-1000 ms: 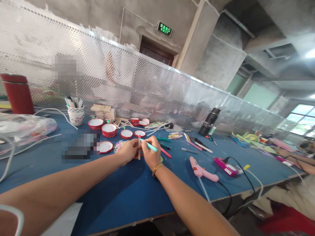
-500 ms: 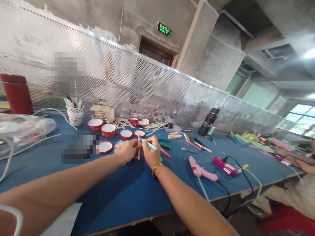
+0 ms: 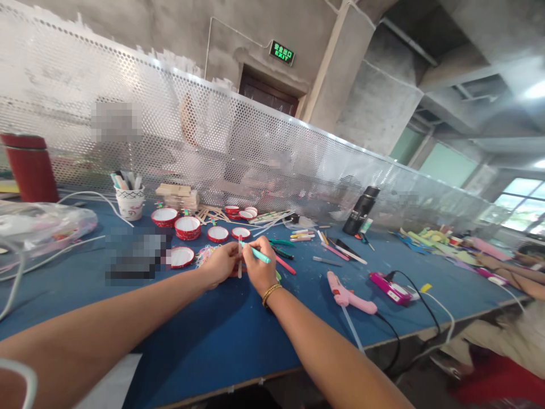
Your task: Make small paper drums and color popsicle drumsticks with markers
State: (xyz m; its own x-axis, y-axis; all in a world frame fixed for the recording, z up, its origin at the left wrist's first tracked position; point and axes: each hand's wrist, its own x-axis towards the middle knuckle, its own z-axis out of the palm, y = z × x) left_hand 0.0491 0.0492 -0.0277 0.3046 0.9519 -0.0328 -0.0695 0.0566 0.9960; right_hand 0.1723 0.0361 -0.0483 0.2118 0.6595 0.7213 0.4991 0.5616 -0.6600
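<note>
- Our left hand [image 3: 219,263] has its fingers [image 3: 232,249] pinched on a pale stick [image 3: 240,272], over the worktop [image 3: 204,341];
- our right hand [image 3: 261,272] grips a turquoise marker [image 3: 261,255], its tip beside the stick;
- red-rimmed dishes [image 3: 218,234] sit just beyond our hands;
- a pink glue gun [image 3: 347,297] lies to our right.

A slim, pale stick [image 3: 240,264] runs from twelve to six o'clock. At its three o'clock, a turquoise marker [image 3: 261,255] slants, tip toward ten, rear toward four; whether the tip touches is hard to tell.
</note>
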